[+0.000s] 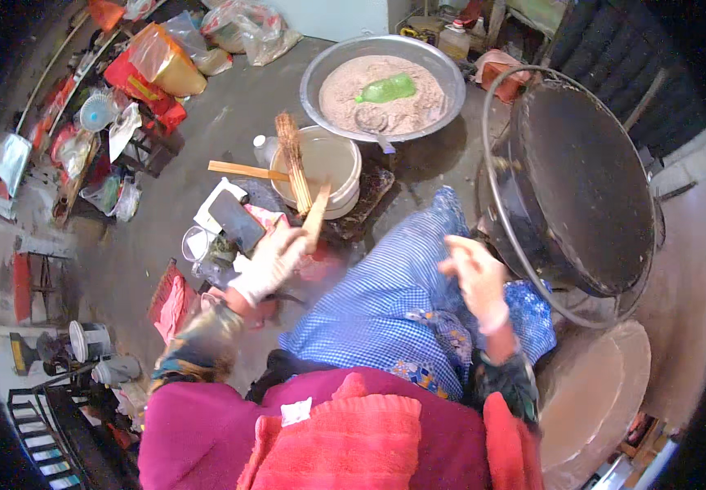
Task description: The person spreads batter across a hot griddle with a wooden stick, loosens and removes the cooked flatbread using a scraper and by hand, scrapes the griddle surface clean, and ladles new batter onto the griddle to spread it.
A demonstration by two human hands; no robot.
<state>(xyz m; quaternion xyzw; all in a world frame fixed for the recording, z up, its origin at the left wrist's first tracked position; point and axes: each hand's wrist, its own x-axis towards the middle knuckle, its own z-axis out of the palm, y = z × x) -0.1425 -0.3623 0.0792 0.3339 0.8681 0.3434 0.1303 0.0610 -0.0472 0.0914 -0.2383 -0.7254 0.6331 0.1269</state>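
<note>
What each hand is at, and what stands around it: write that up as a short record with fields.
Left hand: at the lower end of a flat wooden piece; how firmly it grips is unclear
Right hand: half curled, nothing seen in it, above blue checked cloth
White bucket: pale liquid inside; bristle bundle and wooden stick across its rim
Metal basin: beyond the bucket, holding powdery material and a green bottle
Dark round vessel: tilted, at right

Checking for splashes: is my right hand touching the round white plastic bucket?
Apart: the head view shows blue checked cloth between the right hand and the white plastic bucket.
</note>
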